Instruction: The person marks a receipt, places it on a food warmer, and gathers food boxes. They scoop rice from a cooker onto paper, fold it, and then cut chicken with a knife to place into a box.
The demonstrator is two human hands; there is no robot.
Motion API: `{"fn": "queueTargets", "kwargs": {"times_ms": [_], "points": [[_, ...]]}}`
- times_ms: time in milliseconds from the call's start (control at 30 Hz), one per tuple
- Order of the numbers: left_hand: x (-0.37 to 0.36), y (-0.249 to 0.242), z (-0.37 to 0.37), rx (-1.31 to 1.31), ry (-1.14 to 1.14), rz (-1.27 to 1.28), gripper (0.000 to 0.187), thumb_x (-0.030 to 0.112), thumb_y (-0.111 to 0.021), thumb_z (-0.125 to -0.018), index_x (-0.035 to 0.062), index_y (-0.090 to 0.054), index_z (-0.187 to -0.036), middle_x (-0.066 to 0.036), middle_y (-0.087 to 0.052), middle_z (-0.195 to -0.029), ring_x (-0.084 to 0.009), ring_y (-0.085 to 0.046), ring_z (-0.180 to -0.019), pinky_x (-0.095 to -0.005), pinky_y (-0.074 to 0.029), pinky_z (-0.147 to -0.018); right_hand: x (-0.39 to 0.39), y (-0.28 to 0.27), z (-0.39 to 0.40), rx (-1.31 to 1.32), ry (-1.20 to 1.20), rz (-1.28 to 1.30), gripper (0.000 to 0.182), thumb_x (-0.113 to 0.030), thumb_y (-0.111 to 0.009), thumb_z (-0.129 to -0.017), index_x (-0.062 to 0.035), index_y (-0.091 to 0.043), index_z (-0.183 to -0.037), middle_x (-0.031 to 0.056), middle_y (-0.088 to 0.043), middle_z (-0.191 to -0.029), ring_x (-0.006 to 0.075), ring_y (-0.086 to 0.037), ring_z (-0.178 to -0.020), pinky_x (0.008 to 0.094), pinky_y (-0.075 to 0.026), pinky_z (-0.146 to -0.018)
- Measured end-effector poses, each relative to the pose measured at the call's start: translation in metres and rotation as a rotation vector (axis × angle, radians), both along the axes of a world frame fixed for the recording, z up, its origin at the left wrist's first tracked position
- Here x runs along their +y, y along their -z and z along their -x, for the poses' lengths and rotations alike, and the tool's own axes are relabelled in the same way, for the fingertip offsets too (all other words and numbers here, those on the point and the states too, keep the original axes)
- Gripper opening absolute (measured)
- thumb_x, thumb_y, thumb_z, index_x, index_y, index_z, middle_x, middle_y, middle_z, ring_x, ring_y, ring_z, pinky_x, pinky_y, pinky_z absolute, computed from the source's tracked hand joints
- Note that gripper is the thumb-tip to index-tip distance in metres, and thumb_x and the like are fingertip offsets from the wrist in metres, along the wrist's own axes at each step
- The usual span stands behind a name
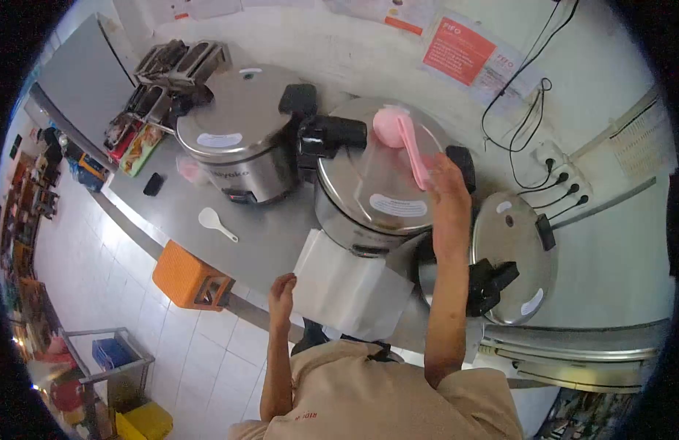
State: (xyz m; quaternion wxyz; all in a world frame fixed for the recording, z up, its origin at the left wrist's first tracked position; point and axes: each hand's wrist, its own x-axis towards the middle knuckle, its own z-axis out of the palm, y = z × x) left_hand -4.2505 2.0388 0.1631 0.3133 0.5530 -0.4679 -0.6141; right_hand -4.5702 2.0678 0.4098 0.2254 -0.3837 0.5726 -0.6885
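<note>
My left hand (283, 288) is closed on the near-left edge of some white paper sheets (339, 286), which lean out in front of the middle rice cooker. My right hand (449, 180) reaches over that cooker's steel lid (376, 172), fingers closed at the handle end of a pink plastic ladle (409, 143). The ladle's round bowl points away from me, over the far part of the lid. Beside the lid's left edge juts a black latch handle (336, 133). A white rice paddle (216, 224) lies on the steel counter to the left.
Another rice cooker (244, 139) stands at the back left, with dark metal holders (181, 66) behind it. A third cooker lid (512, 257) is at my right, near plugged-in cables (563, 178). An orange box (189, 275) sits at the counter's front edge.
</note>
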Motion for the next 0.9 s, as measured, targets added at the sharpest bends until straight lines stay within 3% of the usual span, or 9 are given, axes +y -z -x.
{"fn": "queueTargets", "kwargs": {"times_ms": [33,100,267,367,467,700,733,800,900], "points": [[-0.001,0.016,-0.010,-0.020,-0.023,-0.019,0.036,0.023,-0.059,-0.090,-0.0002,-0.065,-0.118,-0.010,-0.069,-0.111,-0.0195,-0.061,-0.104,-0.0341,-0.046,-0.092,0.008,-0.016,-0.018,-0.504,-0.262,0.185,0.058,-0.043,-0.045,-0.101,0.0014,-0.045,-0.138,0.0231,-0.047,-0.143,0.0343,-0.043,-0.133,0.0455,-0.032,-0.109],[-0.004,0.049,-0.014,-0.061,-0.117,0.050,0.025,0.012,-0.059,-0.092,-0.0049,-0.064,-0.110,-0.011,-0.068,-0.096,-0.0186,-0.064,-0.092,-0.0300,-0.049,-0.087,0.019,-0.043,-0.057,-0.928,-0.580,0.292,0.065,-0.050,-0.038,-0.101,0.0005,-0.040,-0.142,0.0283,-0.041,-0.145,0.0376,-0.035,-0.140,0.0470,-0.025,-0.115],[-0.025,0.129,-0.026,-0.003,-0.016,0.219,0.024,0.011,-0.062,-0.091,-0.0058,-0.062,-0.108,-0.010,-0.067,-0.094,-0.0185,-0.064,-0.091,-0.0303,-0.049,-0.086,0.046,-0.090,-0.132,-1.081,-0.851,0.312,0.082,-0.057,-0.035,-0.100,0.0065,-0.019,-0.150,0.0368,-0.015,-0.153,0.0422,-0.018,-0.146,0.0534,-0.014,-0.118],[-0.034,0.130,-0.027,-0.135,0.124,0.318,0.025,0.011,-0.062,-0.091,-0.0062,-0.062,-0.109,-0.012,-0.067,-0.097,-0.0194,-0.064,-0.094,-0.0309,-0.049,-0.087,0.065,-0.104,-0.169,-1.111,-0.970,0.303,0.080,-0.052,-0.040,-0.099,0.0064,-0.019,-0.150,0.0341,-0.020,-0.151,0.0392,-0.023,-0.143,0.0506,-0.019,-0.117],[-0.028,0.094,-0.021,-0.007,0.060,0.132,0.027,0.012,-0.061,-0.092,-0.0071,-0.061,-0.111,-0.017,-0.067,-0.104,-0.0219,-0.064,-0.098,-0.0323,-0.048,-0.089,0.073,-0.101,-0.191,-1.146,-0.974,0.286,0.078,-0.048,-0.045,-0.098,0.0062,-0.020,-0.149,0.0313,-0.025,-0.149,0.0362,-0.028,-0.140,0.0478,-0.023,-0.115],[-0.018,0.135,-0.034,0.015,0.116,-0.003,0.040,0.019,-0.070,-0.085,-0.0046,-0.060,-0.116,-0.018,-0.065,-0.116,-0.0282,-0.059,-0.114,-0.0380,-0.044,-0.098,0.108,-0.075,-0.208,-1.254,-0.716,0.140,0.077,-0.037,-0.056,-0.096,0.0059,-0.021,-0.149,0.0250,-0.036,-0.145,0.0293,-0.040,-0.134,0.0412,-0.034,-0.111],[-0.016,0.138,-0.035,-0.185,0.211,0.125,0.043,0.020,-0.071,-0.084,-0.0037,-0.059,-0.118,-0.018,-0.064,-0.116,-0.0303,-0.058,-0.114,-0.0398,-0.044,-0.098,0.116,-0.067,-0.207,-1.259,-0.618,0.087,0.077,-0.035,-0.057,-0.096,0.0059,-0.021,-0.149,0.0241,-0.037,-0.144,0.0283,-0.042,-0.133,0.0403,-0.035,-0.110],[-0.015,0.142,-0.034,-0.562,0.400,0.395,0.050,0.022,-0.074,-0.081,-0.0021,-0.057,-0.121,-0.019,-0.063,-0.117,-0.0346,-0.057,-0.113,-0.0433,-0.043,-0.099,0.119,-0.037,-0.188,-1.027,-0.362,-0.069,0.077,-0.032,-0.061,-0.095,0.0058,-0.021,-0.149,0.0223,-0.041,-0.143,0.0263,-0.045,-0.131,0.0384,-0.038,-0.109],[-0.003,0.107,-0.014,-0.761,0.477,0.568,0.061,0.026,-0.077,-0.079,0.0016,-0.052,-0.129,-0.018,-0.056,-0.123,-0.0384,-0.051,-0.116,-0.0519,-0.041,-0.097,0.112,0.087,-0.127,-0.014,0.054,-0.568,0.050,-0.015,-0.065,-0.094,-0.0002,-0.048,-0.138,0.0162,-0.067,-0.117,0.0220,-0.065,-0.108,0.0321,-0.050,-0.094]]}}
